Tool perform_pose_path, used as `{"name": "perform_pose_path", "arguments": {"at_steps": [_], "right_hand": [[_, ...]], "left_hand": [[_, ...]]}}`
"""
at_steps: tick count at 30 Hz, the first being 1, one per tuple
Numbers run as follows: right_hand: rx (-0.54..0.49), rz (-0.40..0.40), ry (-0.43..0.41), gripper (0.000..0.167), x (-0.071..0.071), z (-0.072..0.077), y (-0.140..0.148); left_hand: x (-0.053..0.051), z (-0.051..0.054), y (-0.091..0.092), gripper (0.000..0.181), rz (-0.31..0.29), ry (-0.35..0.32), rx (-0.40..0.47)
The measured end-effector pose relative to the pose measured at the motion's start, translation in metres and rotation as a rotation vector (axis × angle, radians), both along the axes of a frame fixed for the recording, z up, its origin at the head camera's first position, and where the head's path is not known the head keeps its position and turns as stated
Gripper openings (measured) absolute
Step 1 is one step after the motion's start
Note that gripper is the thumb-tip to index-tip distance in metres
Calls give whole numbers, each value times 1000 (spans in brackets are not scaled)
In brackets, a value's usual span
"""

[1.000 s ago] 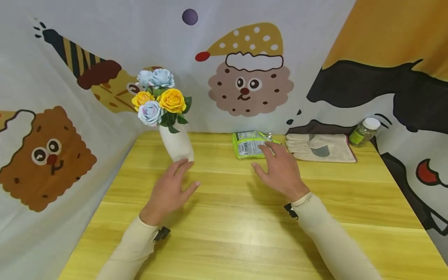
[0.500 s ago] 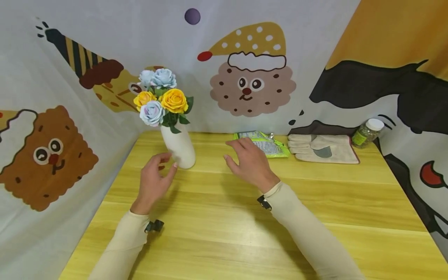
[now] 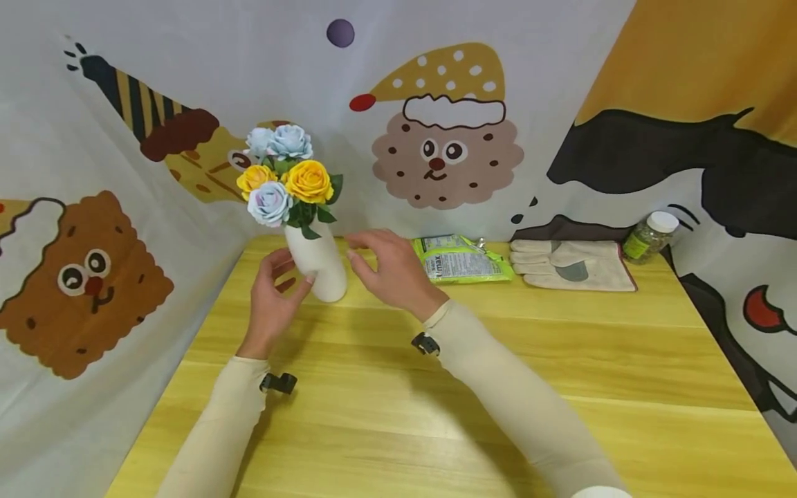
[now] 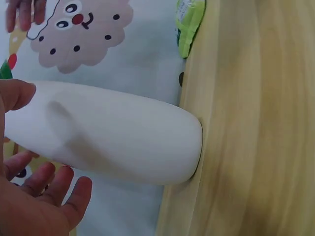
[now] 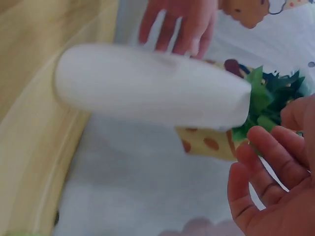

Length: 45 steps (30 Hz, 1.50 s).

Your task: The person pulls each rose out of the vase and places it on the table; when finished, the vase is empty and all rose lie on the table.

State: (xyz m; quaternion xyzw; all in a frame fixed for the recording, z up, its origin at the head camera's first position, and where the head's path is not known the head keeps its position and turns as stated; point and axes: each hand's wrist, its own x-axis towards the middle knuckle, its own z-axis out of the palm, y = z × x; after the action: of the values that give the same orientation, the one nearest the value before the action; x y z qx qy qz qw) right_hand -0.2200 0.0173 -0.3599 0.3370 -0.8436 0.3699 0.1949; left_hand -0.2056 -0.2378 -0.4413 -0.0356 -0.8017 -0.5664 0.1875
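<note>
A white vase (image 3: 319, 266) stands upright at the table's back left, with blue and yellow roses (image 3: 289, 173) and green leaves (image 5: 266, 105) at its mouth. My left hand (image 3: 272, 297) is at the vase's left side. Its thumb (image 4: 18, 93) lies in front of the vase; whether it touches cannot be made out. The other fingers (image 4: 76, 201) spread loosely beside the wall in the left wrist view. On the opposite side hovers my right hand (image 3: 395, 271), apart from the vase, its fingers (image 5: 268, 167) loosely bent near the leaves in the right wrist view.
A green-yellow packet (image 3: 463, 261) lies by the back edge of the wooden table (image 3: 386, 415). To its right are a cream work glove (image 3: 573, 264) and a white-capped jar (image 3: 649, 237). A printed curtain (image 3: 542, 55) hangs close behind.
My right hand has moved left from over the packet to beside the vase, uncovering the packet. My left hand has shifted left and up from before the vase's foot to its left side.
</note>
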Motion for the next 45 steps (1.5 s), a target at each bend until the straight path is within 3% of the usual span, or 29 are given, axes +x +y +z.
{"name": "perform_pose_path", "arguments": {"at_steps": [5,10,14,20,25,32,45], "right_hand": [[-153,80,-76,31,-7,11,-25],[-231,97,-131,33,-13,15,-42],[-289,58,-192,33,-15,19,-51],[-343,-66,-234,31,-18,23,-65],[-369,-136,-305,30,-23,27,-76],[-403,-135,-336,21,-35,26,-81],[-493,-136,-332,22,-33,33,-74]], "left_hand": [[-9,8,-3,70,-53,-8,91],[-14,13,-6,77,-108,-27,114],[-16,16,-4,79,-121,-51,107],[-18,16,-1,82,-140,-109,117],[-24,14,-1,82,-162,-94,78],[-28,18,2,92,-176,-96,-13],[-32,14,3,89,-175,-102,-14]]}}
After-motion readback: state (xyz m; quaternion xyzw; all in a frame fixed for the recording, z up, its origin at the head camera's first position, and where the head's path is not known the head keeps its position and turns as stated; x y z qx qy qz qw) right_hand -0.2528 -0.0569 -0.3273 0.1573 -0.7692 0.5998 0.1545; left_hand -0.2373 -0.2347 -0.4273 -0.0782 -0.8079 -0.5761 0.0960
